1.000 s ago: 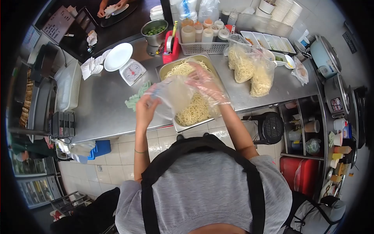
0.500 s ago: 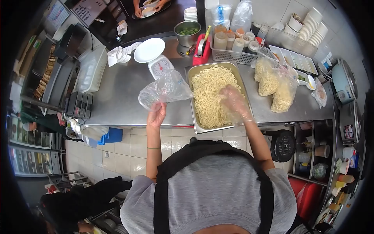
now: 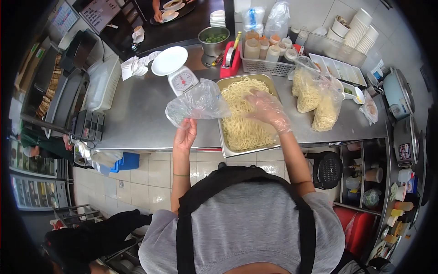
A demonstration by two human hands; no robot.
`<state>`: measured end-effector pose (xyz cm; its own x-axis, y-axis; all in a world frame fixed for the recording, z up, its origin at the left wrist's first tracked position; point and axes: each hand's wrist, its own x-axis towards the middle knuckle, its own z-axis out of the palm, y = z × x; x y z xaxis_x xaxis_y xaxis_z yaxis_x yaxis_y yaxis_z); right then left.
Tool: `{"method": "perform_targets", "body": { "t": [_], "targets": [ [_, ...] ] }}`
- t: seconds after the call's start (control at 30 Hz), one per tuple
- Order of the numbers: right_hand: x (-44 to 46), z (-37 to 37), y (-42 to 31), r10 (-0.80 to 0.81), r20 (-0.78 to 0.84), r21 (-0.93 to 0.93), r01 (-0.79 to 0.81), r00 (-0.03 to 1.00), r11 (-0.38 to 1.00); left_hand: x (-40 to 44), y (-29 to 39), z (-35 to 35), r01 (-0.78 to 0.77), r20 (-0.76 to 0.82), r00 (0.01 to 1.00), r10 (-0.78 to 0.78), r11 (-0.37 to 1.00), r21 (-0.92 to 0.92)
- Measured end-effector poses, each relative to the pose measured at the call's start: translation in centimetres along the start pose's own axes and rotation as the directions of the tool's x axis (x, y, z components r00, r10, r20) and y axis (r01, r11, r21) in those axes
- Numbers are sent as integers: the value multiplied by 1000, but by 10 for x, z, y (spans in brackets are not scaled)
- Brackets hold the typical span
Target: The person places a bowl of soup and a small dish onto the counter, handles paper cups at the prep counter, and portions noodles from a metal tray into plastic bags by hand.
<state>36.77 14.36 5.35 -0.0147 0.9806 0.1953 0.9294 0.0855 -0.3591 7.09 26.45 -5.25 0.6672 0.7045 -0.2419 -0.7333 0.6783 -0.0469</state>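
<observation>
A clear plastic bag [image 3: 197, 104] is pinched by its near edge in my left hand [image 3: 185, 135], and its other end reaches the tray's left rim. My right hand [image 3: 270, 112], in a clear plastic glove, is over the yellow noodles [image 3: 244, 125] with its fingers stretched out and somewhat blurred. These noodles fill much of a deep metal tray [image 3: 224, 145] on the steel counter. Whether the fingertips touch the noodles is hard to see. Behind the bag stands a white dial scale [image 3: 183, 81] with a white plate [image 3: 169, 60] on top.
Bagged noodles [image 3: 325, 109] lie right of the tray. A basket [image 3: 269, 67] of sauce bottles, a red tape dispenser [image 3: 230, 63] and a metal pot [image 3: 214, 41] of green fruit stand behind. Another person's hand [image 3: 158, 16] is at the far counter. A person in black is at lower left.
My right hand has moved up and left over the noodles, its fingers more stretched out. The bag stays in my left hand. The view has shifted slightly.
</observation>
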Motion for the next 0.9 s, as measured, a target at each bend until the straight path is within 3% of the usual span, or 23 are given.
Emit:
{"method": "perform_targets", "body": {
  "t": [0.07,0.1,0.17,0.2,0.27,0.3,0.33,0.37,0.4,0.5,0.6,0.7,0.73,0.83,0.9],
  "targets": [
    [4,-13,-15,12,-31,284,-3,999,959,10,0,-18,-104,-40,993,109,988,115],
    [5,-12,-22,54,-22,597,-30,998,802,8,-10,-11,-104,-29,993,114,965,242],
    [7,-6,-34,103,4,972,-28,995,233,-3,-39,26,-118,22,992,123,866,486],
    [11,11,-26,131,-73,913,13,989,407,-6,-52,38,-136,-1,983,185,730,670],
    [16,44,-1,156,-144,934,82,977,349,-13,-68,53,-128,4,944,330,355,926],
    [17,49,6,167,-176,941,116,970,317,-14,-67,51,-183,201,862,465,-84,980],
    [15,40,4,192,-150,939,79,970,336,-14,-64,47,-149,428,753,500,-504,851],
    [10,32,2,219,-123,936,40,968,350,-13,-62,44,-27,642,638,425,-821,571],
    [6,24,-3,249,-95,933,-1,964,360,-14,-62,52,-224,616,670,413,-679,699],
    [-6,15,-21,299,-266,855,81,917,512,-4,-62,53,-507,696,691,194,-557,658],
    [-9,34,-24,157,-476,727,287,865,624,-10,-94,86,-621,643,740,195,-170,766],
    [-10,52,-24,-147,-227,675,264,963,690,-5,-106,94,-554,545,832,-101,-210,806],
    [-13,44,-36,-99,-204,761,221,974,609,-7,-112,97,-489,467,872,-145,-272,829],
    [-22,37,-59,48,-121,936,98,991,337,-6,-118,98,-412,408,899,-161,11,911],
    [-22,51,-55,164,-55,987,29,985,159,-6,-126,89,-446,450,888,-98,59,893]
  ]
}}
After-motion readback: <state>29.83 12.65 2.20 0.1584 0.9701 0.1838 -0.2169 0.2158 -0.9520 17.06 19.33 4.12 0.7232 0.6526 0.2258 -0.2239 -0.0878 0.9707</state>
